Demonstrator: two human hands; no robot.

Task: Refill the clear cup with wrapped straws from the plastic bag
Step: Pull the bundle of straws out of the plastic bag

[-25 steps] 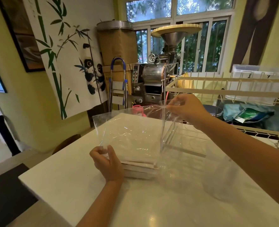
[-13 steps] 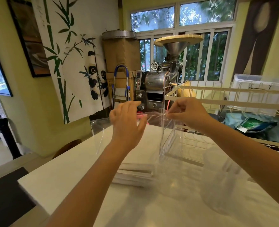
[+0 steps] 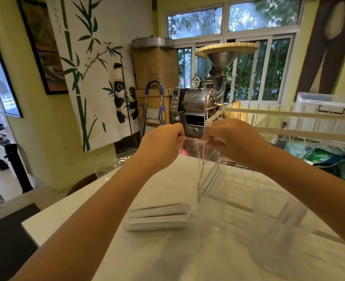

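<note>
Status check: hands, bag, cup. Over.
Both hands, left hand and right hand, pinching plastic bag top. Wrapped straws inside, on table. Clear cup unfilled. Nothing in the way.

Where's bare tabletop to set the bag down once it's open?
Free: the near-left of the white table, between its front-left edge and the wrapped straws; also the near centre, below the straws. Crowded: right side, with the clear cup and acrylic stand. Both hands pinch the plastic bag above the far middle.
</note>
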